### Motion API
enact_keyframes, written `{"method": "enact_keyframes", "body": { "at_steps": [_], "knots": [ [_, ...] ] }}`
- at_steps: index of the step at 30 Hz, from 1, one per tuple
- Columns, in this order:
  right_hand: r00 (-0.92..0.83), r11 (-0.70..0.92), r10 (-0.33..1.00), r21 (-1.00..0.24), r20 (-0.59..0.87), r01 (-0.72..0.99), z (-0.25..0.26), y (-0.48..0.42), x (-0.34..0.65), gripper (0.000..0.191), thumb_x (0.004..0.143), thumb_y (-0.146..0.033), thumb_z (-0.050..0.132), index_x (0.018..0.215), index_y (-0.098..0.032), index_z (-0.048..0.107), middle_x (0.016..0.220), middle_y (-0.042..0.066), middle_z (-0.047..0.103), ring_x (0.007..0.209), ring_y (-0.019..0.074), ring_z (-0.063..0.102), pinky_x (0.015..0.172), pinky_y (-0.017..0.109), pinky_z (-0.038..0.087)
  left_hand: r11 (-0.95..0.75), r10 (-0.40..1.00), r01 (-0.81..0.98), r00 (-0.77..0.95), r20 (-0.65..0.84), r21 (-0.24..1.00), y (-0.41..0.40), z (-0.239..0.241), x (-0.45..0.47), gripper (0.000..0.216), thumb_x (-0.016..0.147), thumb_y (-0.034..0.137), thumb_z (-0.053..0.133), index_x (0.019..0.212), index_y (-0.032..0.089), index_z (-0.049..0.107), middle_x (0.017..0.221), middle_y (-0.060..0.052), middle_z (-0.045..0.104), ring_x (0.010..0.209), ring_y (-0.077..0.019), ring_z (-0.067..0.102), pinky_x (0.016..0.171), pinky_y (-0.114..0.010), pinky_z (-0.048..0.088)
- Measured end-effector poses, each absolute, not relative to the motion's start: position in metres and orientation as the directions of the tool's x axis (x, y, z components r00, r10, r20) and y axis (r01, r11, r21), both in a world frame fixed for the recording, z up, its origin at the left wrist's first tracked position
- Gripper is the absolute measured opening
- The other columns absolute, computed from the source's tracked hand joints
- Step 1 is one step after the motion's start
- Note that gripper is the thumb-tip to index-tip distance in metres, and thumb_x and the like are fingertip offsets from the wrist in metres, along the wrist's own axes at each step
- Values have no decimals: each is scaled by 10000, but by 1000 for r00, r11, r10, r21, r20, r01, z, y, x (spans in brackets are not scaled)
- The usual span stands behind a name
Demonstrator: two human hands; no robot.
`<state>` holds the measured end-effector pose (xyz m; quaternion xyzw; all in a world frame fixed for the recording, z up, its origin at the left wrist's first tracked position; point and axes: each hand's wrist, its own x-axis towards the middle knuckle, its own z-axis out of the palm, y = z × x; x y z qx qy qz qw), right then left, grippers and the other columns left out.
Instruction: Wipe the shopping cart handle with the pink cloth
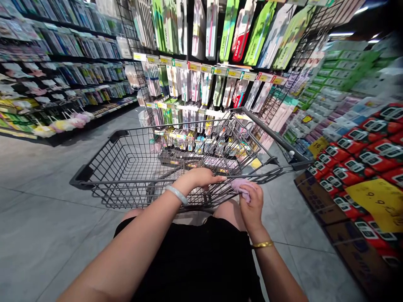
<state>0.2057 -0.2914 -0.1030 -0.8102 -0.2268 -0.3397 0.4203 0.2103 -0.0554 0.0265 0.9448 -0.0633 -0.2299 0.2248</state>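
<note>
A dark grey wire shopping cart (126, 181) stands sideways in front of me, its handle at the right. My left hand (200, 178), with a pale bangle at the wrist, is closed over the cart's near top rail; its fingers curl down inside and are partly hidden. To the right, my right hand (253, 201), with a gold bracelet below it, grips a crumpled light purple cloth (242, 184). The cloth presses against the same rail near the handle end. Through the wires, the basket shows nothing that I can make out lying in it.
Behind the cart rises a rack of hanging toothbrush packs (201, 84). Stacked red packages (355, 142) with yellow price signs (378, 203) stand close on the right, above brown cartons (315, 195). Shelves of packaged goods (78, 69) line the left. Grey floor (47, 226) surrounds the cart.
</note>
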Motion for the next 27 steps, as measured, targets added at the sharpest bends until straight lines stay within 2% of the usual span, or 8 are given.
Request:
{"method": "enact_keyframes", "body": {
  "at_steps": [5, 7, 12, 16, 19, 22, 24, 27],
  "knots": [
    [725, -560, 265, -510, 636, 653, -134, -288, 200, 284, 814, -126, 494, 1007, -251, 662, 1121, 80, 544, 1070, 249, 512, 937, 479, 471, -875, -218, -3, 895, -389, 485, -54, 26, 210, 831, 737, 902, 267, 760, 191, 696, 682, -75, 737, 742, -244, 676, 770, -315, 455],
    [721, -528, 223, -541, 656, 655, -121, -292, 202, 266, 812, -136, 504, 997, -251, 658, 1103, 71, 555, 1074, 245, 520, 948, 470, 469, -871, -218, -8, 902, -372, 492, -53, 25, 211, 827, 729, 907, 274, 771, 197, 697, 653, -65, 727, 749, -243, 679, 780, -313, 453],
    [643, -559, -16, -540, 766, 629, -76, -307, 217, 201, 840, -207, 560, 1026, -238, 629, 1115, 84, 546, 1129, 257, 509, 995, 486, 438, -871, -224, -5, 895, -387, 491, -54, 25, 211, 819, 730, 908, 268, 772, 206, 686, 666, -63, 733, 795, -254, 686, 768, -313, 453],
    [634, -598, 72, -475, 770, 645, -111, -303, 215, 245, 822, -167, 539, 1043, -232, 622, 1142, 97, 513, 1116, 258, 493, 980, 494, 442, -877, -221, -10, 896, -385, 480, -54, 25, 211, 821, 740, 900, 260, 802, 205, 692, 708, -67, 750, 857, -262, 687, 778, -317, 450],
    [751, -539, 123, -592, 649, 600, -143, -301, 208, 226, 806, -150, 518, 987, -229, 628, 1079, 78, 551, 1041, 231, 530, 933, 443, 477, -885, -213, -5, 893, -396, 465, -53, 25, 212, 843, 749, 893, 250, 884, 200, 710, 731, -77, 757, 890, -276, 686, 801, -335, 453],
    [781, -515, -39, -682, 624, 519, -127, -313, 207, 182, 803, -169, 530, 944, -214, 635, 1056, 78, 564, 1030, 228, 544, 945, 432, 463, -888, -216, -7, 889, -403, 459, -53, 24, 212, 860, 755, 888, 242, 984, 204, 710, 762, -75, 764, 929, -283, 681, 826, -344, 453],
    [704, -534, -184, -671, 686, 514, -94, -324, 213, 164, 812, -201, 564, 958, -204, 637, 1101, 92, 544, 1087, 239, 529, 985, 442, 434, -891, -216, -9, 889, -404, 454, -53, 23, 212, 868, 750, 892, 237, 1013, 212, 706, 766, -69, 765, 947, -283, 677, 838, -343, 450],
    [586, -583, -264, -611, 766, 535, -56, -334, 227, 206, 830, -230, 585, 1032, -207, 620, 1132, 104, 526, 1174, 257, 495, 1009, 450, 415, -895, -216, -20, 893, -394, 446, -54, 23, 211, 868, 748, 896, 221, 972, 213, 707, 747, -68, 760, 932, -280, 677, 838, -335, 445]
  ]
}}
